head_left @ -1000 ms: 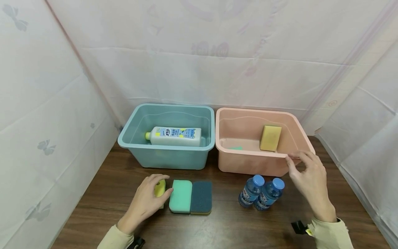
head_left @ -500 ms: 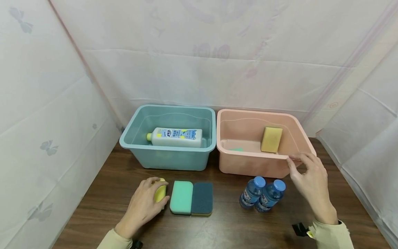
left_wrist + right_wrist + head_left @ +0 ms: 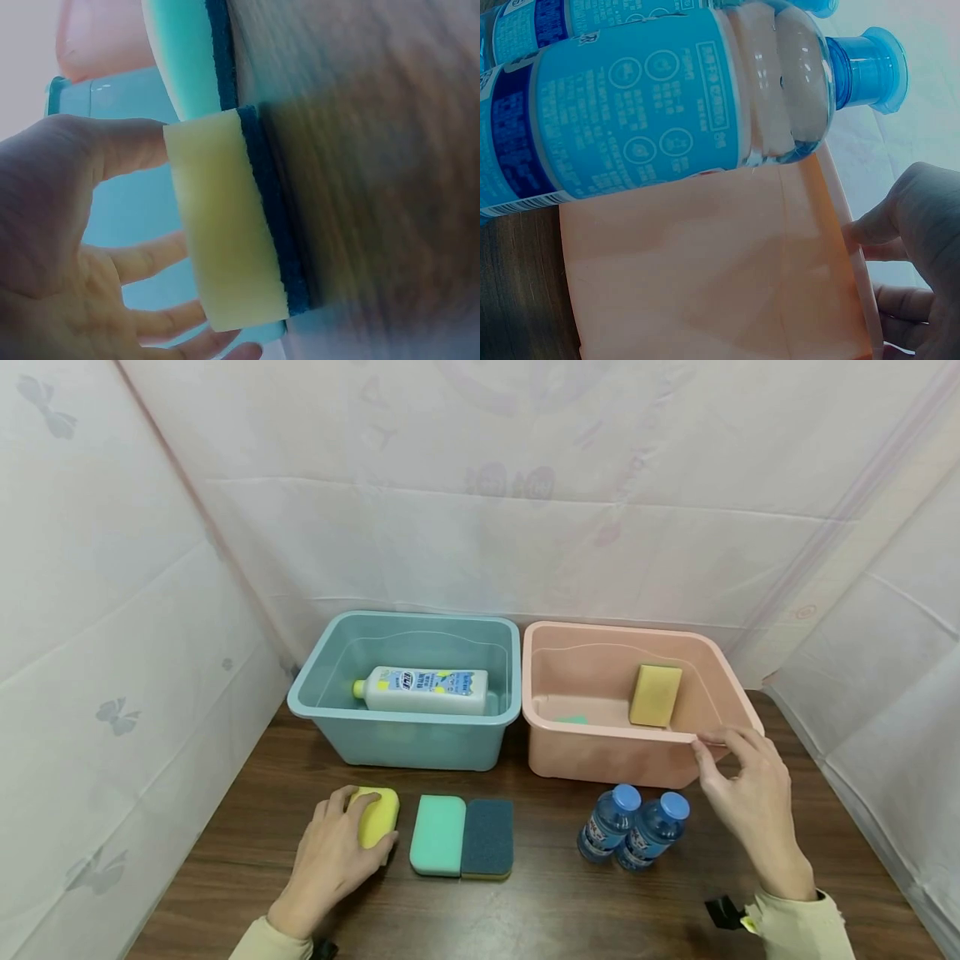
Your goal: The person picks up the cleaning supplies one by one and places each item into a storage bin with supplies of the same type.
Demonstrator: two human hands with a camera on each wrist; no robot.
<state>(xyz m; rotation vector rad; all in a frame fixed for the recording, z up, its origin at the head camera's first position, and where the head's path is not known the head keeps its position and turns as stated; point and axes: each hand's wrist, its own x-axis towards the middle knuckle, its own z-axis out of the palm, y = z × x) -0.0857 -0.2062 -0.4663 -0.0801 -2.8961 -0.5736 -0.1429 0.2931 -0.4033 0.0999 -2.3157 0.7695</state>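
My left hand (image 3: pixel 330 852) bends over a yellow sponge (image 3: pixel 381 818) lying on the table, thumb at its right edge and fingers across its far left side. The left wrist view shows this sponge (image 3: pixel 221 225) side-on, its dark scouring layer down against the wood. Just to its right lie a mint-green sponge (image 3: pixel 438 835) and one with its dark scouring side (image 3: pixel 487 837) up, edge to edge. At the far right, my right hand (image 3: pixel 752 802) pinches the front rim of a pink bin (image 3: pixel 600 752) between thumb and fingers.
Left of the pink bin stands a blue-green bin (image 3: pixel 420 743) with a white detergent bottle (image 3: pixel 427 691) lying inside. A yellow sponge (image 3: pixel 656 695) leans in the pink bin, near a green piece (image 3: pixel 573 720). Two blue-capped bottles (image 3: pixel 609 823) stand before it.
My left hand has slid left and slightly nearer over the yellow sponge, so more of its top shows. The right hand stays on the pink bin's rim.
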